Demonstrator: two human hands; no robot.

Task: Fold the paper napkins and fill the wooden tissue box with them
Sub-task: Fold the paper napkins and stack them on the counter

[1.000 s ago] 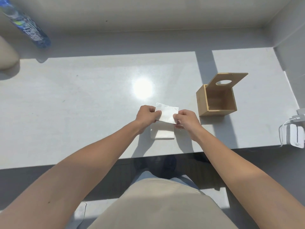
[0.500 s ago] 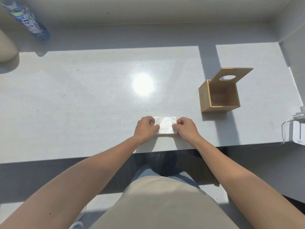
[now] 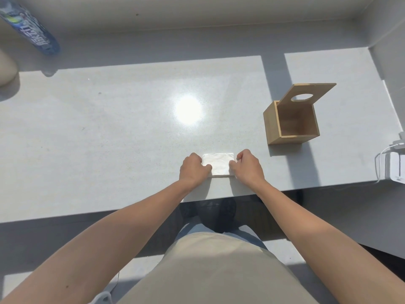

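A pale grey counter (image 3: 109, 139) carries a bright glare spot. At the counter's far left corner lies a blue-labelled plastic bottle (image 3: 30, 29), tilted. At its right edge sits a white device (image 3: 393, 167) with white cables.

Matt pale wood tissue box (image 3: 290, 122), soft white paper napkins (image 3: 219, 164), glossy speckled grey counter (image 3: 109, 132).

Hard sunlight floods the grey table (image 3: 109, 132), throwing a round white glare spot (image 3: 188, 109) onto its glossy top and bleaching the napkin (image 3: 219, 164) almost featureless. Crisp shadows fall toward the person from the wooden box (image 3: 291, 121), while a dark band crosses the table's far side. The wide lens bows the edges, smearing the bottle (image 3: 30, 29) at top left.
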